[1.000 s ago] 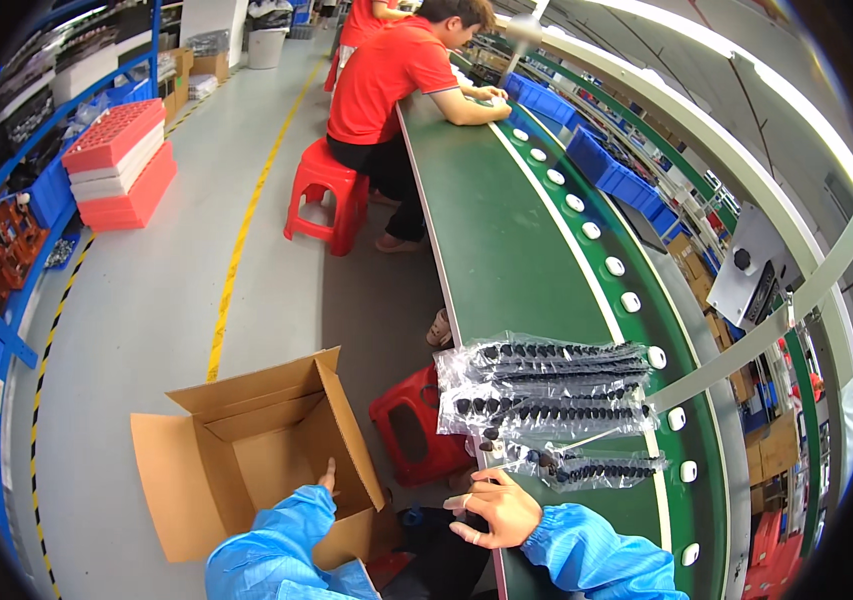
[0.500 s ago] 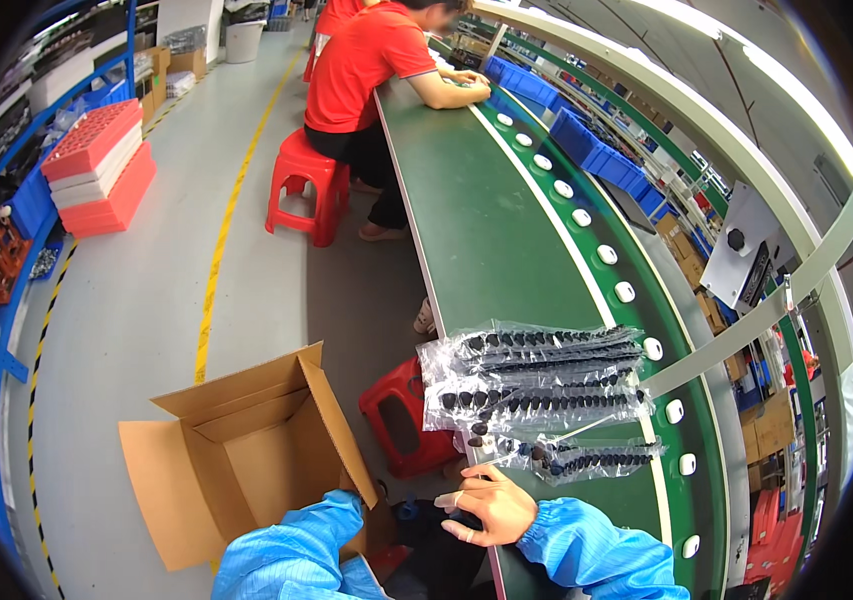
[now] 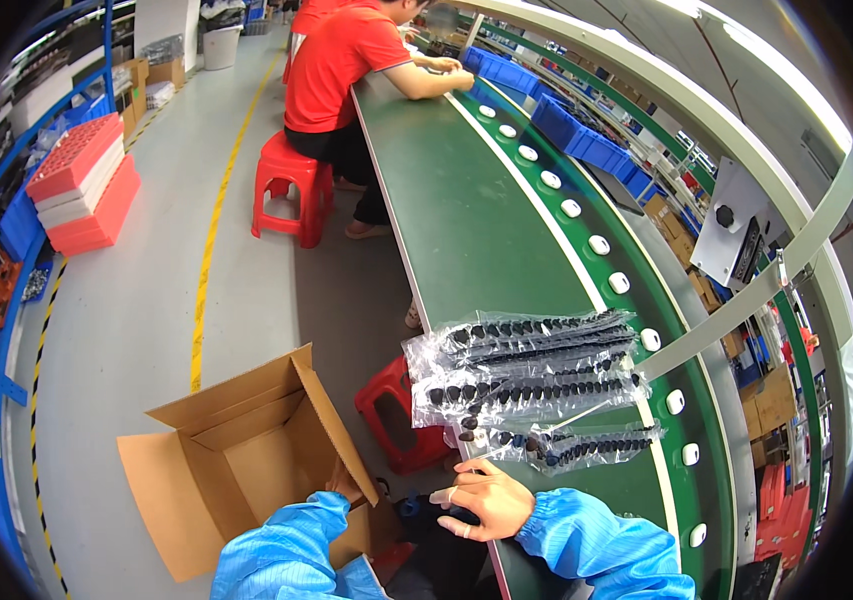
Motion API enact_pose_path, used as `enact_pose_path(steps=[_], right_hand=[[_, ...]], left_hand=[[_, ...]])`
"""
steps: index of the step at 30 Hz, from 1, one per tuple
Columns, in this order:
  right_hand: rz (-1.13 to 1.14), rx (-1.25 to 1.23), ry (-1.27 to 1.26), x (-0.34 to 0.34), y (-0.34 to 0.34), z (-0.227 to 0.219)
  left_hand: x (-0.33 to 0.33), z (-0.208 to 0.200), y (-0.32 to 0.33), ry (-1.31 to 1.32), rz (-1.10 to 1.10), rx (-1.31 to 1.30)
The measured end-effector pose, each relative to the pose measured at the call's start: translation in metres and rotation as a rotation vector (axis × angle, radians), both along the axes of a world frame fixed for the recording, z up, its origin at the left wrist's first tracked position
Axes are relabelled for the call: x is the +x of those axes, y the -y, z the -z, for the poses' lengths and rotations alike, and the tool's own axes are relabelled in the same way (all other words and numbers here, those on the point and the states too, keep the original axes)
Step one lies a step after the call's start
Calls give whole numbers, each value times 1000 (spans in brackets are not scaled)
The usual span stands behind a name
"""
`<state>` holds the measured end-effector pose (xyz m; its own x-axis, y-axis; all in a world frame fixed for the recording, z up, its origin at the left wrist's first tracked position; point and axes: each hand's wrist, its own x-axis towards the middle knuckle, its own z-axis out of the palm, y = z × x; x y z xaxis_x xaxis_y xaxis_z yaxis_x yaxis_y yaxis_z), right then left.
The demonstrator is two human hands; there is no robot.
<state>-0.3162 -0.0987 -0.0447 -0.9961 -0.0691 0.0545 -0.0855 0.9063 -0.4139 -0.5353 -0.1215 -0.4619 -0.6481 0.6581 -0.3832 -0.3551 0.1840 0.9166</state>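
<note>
"Less of our left hand [image 3: 346, 484] shows than a second ago, at the box's [image 3: 208, 470] right side; is it gripping?"
"We can't tell. Inside the box we see only cardboard; our reach looks unfinished."
"And our right hand [image 3: 491, 502]?"
"Fingers apart, holding nothing. Just beyond, bags [image 3: 536, 378] of black pieces [image 3: 453, 393] already lie on the table [image 3: 486, 220]."

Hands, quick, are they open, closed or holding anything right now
Left hand: mostly hidden at the cardboard box, so open or closed cannot be told.
Right hand: loosely open, nothing visible in it.
</note>
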Motion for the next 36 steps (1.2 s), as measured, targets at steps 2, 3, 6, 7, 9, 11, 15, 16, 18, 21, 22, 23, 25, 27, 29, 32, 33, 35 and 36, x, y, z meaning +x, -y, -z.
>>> enact_pose_path(steps=[2, 3, 6, 7, 9, 11, 15, 16, 18, 21, 22, 23, 25, 27, 29, 32, 33, 35, 36], right_hand=[[5, -5, 2, 0, 0, 0], [4, -10, 1, 0, 0, 1], [4, -15, -4, 0, 0, 2], [4, -14, -11, 0, 0, 1], [4, -9, -2, -1, 0, -1], [5, -1, 6, 0, 0, -1], [5, -10, 11, -1, 0, 0], [5, -3, 20, -2, 0, -1], [13, -17, 58, -2, 0, -2], [22, -25, 90, -3, 0, -3], [21, -20, 88, -2, 0, -3], [24, -23, 89, -2, 0, -3], [27, -5, 83, 0, 1, -4], [37, -2, 91, 5, 1, -5], [32, -5, 102, 5, 2, -2], [16, -59, 111, 3, 3, 3], [16, -31, 73, 0, 1, 6], [9, 0, 12, -7, 0, 9], [-21, -2, 19, -14, -2, 3]], left_hand=[[-3, -1, -4, -36, 16, 29], [-4, -2, -6, -54, 23, 44], [-8, -4, -13, -104, 44, 90], [-8, -5, -16, -120, 52, 106], [-10, -5, -20, -151, 64, 136], [-12, -7, -25, -182, 77, 169], [-19, -13, -38, -245, 99, 237], [-21, -15, -42, -262, 104, 254], [-22, -17, -48, -289, 118, 286], [-25, -22, -62, -334, 142, 336], [-27, -24, -68, -350, 150, 353], [-28, -24, -71, -365, 159, 368], [-29, -26, -79, -396, 178, 401], [-28, -29, -89, -426, 201, 438], [-35, -32, -102, -458, 211, 465], [-38, -22, -100, -486, 206, 487], [-33, -15, -93, -480, 198, 484], [-15, 15, -56, -449, 159, 438], [-1, 36, -26, -425, 126, 394]])
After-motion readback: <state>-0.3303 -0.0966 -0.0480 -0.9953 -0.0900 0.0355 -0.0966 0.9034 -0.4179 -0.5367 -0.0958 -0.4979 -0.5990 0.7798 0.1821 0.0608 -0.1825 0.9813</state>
